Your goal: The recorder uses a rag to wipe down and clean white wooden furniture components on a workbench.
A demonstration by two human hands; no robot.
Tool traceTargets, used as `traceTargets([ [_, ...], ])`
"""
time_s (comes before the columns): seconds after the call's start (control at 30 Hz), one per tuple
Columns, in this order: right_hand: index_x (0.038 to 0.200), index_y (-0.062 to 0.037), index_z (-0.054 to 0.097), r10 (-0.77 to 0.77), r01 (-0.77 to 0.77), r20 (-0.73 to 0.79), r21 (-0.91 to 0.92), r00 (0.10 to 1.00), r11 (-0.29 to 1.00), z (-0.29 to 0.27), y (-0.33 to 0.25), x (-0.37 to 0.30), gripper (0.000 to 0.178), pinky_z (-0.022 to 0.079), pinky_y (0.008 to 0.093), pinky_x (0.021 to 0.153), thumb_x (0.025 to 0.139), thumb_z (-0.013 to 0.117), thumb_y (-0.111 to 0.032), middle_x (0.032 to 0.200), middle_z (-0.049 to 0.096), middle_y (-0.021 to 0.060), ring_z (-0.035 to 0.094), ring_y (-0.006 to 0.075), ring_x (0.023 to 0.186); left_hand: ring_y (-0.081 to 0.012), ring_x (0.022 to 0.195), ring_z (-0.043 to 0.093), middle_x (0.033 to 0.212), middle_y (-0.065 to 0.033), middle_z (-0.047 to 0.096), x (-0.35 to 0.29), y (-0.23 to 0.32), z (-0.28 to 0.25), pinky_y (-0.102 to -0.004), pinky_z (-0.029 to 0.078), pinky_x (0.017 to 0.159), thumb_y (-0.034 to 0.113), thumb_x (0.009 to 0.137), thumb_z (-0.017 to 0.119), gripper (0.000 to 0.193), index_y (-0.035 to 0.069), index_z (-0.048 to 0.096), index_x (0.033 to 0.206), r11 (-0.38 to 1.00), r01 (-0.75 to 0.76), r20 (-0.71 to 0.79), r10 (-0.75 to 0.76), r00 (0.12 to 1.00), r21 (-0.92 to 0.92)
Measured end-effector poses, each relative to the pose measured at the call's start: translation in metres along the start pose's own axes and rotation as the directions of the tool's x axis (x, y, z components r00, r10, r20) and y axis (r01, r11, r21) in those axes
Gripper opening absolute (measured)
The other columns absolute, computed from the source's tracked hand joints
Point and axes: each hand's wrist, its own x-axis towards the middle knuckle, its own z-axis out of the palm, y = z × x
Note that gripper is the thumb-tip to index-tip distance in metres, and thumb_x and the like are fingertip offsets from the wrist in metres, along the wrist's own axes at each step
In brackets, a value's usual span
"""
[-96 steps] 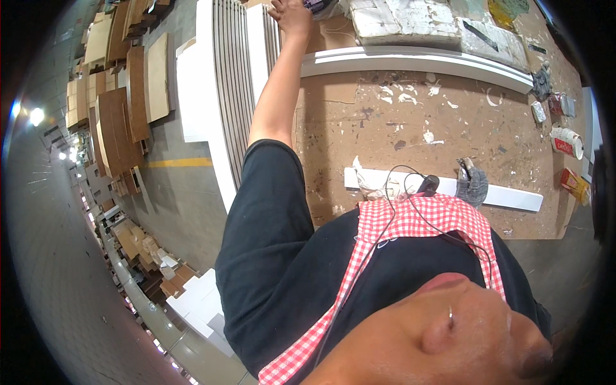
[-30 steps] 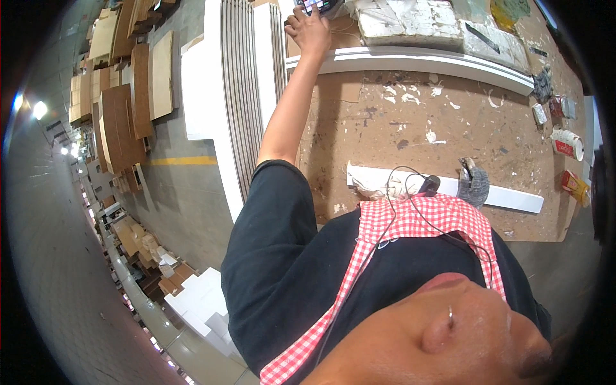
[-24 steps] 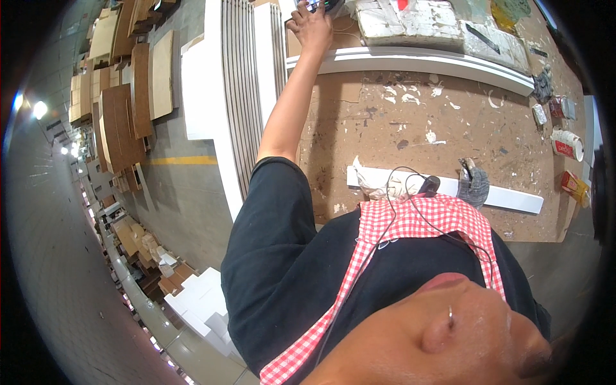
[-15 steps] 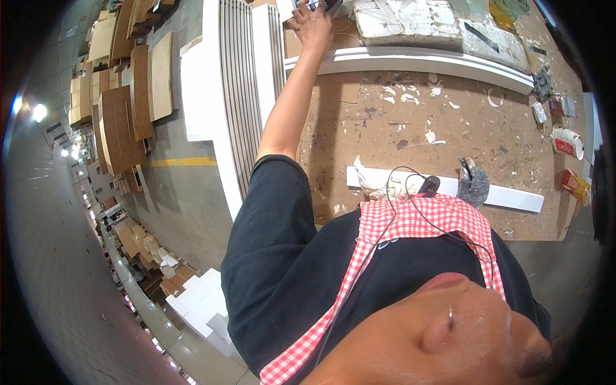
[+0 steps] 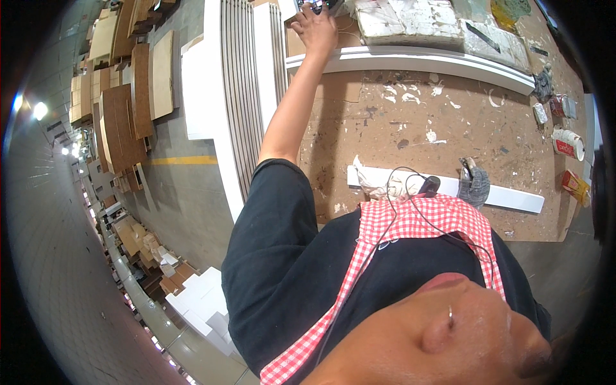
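My bare left hand [image 5: 316, 32] reaches to the far left of the worktable, fingers spread and bent at the top edge of the view. Its fingertips touch a small dark device [image 5: 316, 6] with a bright screen, partly cut off. Close to my chest, my right hand [image 5: 473, 186] wears a grey glove and is curled around something dark and narrow that I cannot make out. Beneath it lies a flat white strip [image 5: 513, 199]. A crumpled cream cloth [image 5: 385, 183] rests on the strip's left part.
A long white profile [image 5: 423, 59] crosses the stained brown tabletop [image 5: 385, 128]. Behind it sit white-smeared blocks [image 5: 407, 22]. A grey glove [image 5: 543, 83], a white cup [image 5: 568, 144] and a yellow-red packet [image 5: 575, 186] line the right side. White panels [image 5: 234, 83] stand stacked at left.
My left hand has shifted slightly right and nearer, its fingers a little more spread by the dark device. The gloved right hand has barely moved.
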Motion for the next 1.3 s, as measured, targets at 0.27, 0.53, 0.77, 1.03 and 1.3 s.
traceTargets([
  [0.27,0.111,-0.0076,0.06,-0.022,0.021,0.034,0.014,0.999,1.0,-0.003,-0.005,0.008,0.032,0.046,0.0425,0.074,0.081,0.066,-0.016,0.092,0.065,0.0103,0.061,0.0295,0.081,-0.0408,0.12,0.042,0.134,-0.0255,0.044,0.0,-0.008,0.009,-0.0606,0.031,0.097,0.03,0.091,0.049,0.037,0.008,0.06,0.119,0.999,0.025,-0.046,-0.026,0.999,-0.03],
  [0.53,0.108,-0.0066,0.06,-0.037,0.035,0.072,0.028,0.997,0.999,-0.008,-0.007,0.012,0.031,0.045,0.0439,0.072,0.079,0.067,-0.016,0.09,0.066,0.01,0.06,0.0302,0.078,-0.0312,0.113,0.04,0.128,-0.0155,0.043,0.001,-0.014,0.006,-0.042,0.029,0.091,0.027,0.084,0.054,0.04,0.007,0.063,0.118,0.987,0.138,-0.032,-0.141,0.99,-0.081],
  [0.77,0.105,-0.0058,0.06,-0.045,0.041,0.113,0.035,0.993,0.999,-0.014,-0.01,0.019,0.03,0.044,0.0451,0.07,0.077,0.068,-0.015,0.088,0.066,0.0098,0.06,0.0309,0.075,-0.0314,0.114,0.039,0.127,-0.0158,0.044,0.002,-0.019,0.013,-0.0427,0.029,0.091,0.027,0.084,0.054,0.044,0.008,0.06,0.123,0.988,0.149,-0.059,-0.151,0.987,-0.04],
  [1.03,0.101,-0.0056,0.061,-0.074,0.064,0.118,0.088,0.99,0.994,-0.017,-0.01,0.022,0.028,0.045,0.0455,0.071,0.076,0.067,-0.016,0.085,0.067,0.0095,0.06,0.0312,0.077,-0.0418,0.124,0.041,0.132,-0.0244,0.045,0.025,-0.013,-0.007,-0.0598,0.027,0.104,0.032,0.091,0.049,0.042,0.008,0.057,0.125,0.976,0.215,0.063,-0.213,0.975,-0.033],
  [1.3,0.101,-0.0071,0.062,-0.031,0.024,0.116,0.068,0.993,0.997,-0.017,-0.014,0.021,0.027,0.045,0.0457,0.072,0.076,0.068,-0.016,0.086,0.066,0.0107,0.06,0.0321,0.077,-0.0441,0.125,0.04,0.135,-0.0244,0.044,0.033,-0.022,-0.001,-0.0616,0.027,0.103,0.032,0.092,0.047,0.041,0.014,0.056,0.128,0.971,0.213,0.081,-0.205,0.975,-0.11],
])
